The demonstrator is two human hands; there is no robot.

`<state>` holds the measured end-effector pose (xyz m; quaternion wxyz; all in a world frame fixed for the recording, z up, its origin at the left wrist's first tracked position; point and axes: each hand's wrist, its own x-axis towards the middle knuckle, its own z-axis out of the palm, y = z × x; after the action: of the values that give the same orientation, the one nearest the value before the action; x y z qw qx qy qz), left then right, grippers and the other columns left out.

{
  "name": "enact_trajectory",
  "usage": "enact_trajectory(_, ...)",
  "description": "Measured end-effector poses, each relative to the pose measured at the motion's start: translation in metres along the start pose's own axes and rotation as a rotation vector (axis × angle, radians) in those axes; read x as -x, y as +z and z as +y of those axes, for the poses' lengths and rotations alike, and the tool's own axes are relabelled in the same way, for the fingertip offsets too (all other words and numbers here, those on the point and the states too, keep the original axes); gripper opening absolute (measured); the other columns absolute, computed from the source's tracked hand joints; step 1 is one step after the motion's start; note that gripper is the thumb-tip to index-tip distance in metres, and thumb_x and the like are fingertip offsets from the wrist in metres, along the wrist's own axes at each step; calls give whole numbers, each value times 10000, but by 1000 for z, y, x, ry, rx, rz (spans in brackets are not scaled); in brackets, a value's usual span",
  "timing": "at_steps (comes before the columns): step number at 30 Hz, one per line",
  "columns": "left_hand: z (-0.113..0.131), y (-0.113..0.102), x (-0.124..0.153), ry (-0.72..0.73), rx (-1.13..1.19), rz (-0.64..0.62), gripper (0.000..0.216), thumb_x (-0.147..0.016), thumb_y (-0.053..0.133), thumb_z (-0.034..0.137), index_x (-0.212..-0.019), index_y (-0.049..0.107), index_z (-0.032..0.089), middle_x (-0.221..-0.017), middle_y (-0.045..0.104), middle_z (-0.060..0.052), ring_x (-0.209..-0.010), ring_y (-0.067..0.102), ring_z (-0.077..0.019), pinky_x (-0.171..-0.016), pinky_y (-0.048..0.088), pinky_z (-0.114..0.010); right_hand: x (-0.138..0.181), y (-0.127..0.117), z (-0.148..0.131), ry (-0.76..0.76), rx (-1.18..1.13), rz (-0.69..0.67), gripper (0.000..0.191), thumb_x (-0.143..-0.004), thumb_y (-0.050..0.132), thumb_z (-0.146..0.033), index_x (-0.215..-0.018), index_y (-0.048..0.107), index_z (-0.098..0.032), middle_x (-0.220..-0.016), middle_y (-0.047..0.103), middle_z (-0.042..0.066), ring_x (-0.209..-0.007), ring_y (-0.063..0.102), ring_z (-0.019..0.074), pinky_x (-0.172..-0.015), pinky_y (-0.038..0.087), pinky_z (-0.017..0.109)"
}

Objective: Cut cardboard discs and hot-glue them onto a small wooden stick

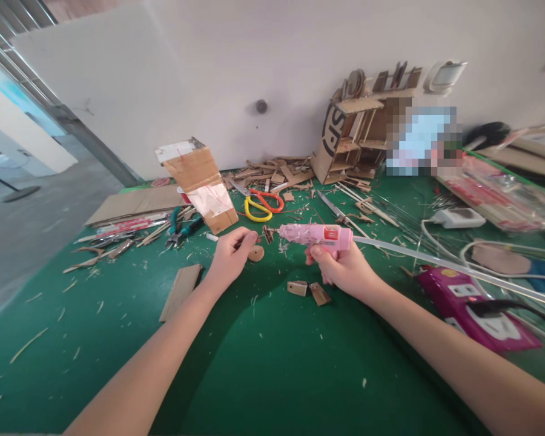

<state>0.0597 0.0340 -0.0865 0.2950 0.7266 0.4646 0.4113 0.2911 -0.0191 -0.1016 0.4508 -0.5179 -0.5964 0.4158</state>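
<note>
My right hand [338, 263] is wrapped round the handle of a pink glue gun [315, 235], its nozzle pointing left. A long translucent glue stick [404, 253] runs out of its back end. The nozzle tip meets or nearly meets a small brown cardboard piece [267, 234]. My left hand [231, 254] pinches this piece at its left side; the fingers partly hide the grip. Just below those fingertips lies a round cardboard disc [255, 253]. Two small folded cardboard pieces [297, 288] rest on the green table below the glue gun.
Behind my hands lie scissors [258, 209], a knife [333, 207] and cardboard scraps [277, 172]. A folded cardboard box [200, 181] and pliers [178, 231] are on the left. At right sit a purple power strip [476, 309], cables and a cardboard shelf [345, 136]. Another person's hand [499, 257] rests at far right.
</note>
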Motion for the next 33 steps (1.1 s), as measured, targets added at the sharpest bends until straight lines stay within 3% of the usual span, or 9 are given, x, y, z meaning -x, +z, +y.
enact_trajectory(33,0,-3,-1,13,-109,-2,432,-895,446,421,-569,568,165,-525,554,6,-483,467,-109,-495,341,-235,2,1,-4,-25,60,-22,338,-832,533,-513,-835,575,-177,-672,607,8,-408,474,88,-382,392,234)
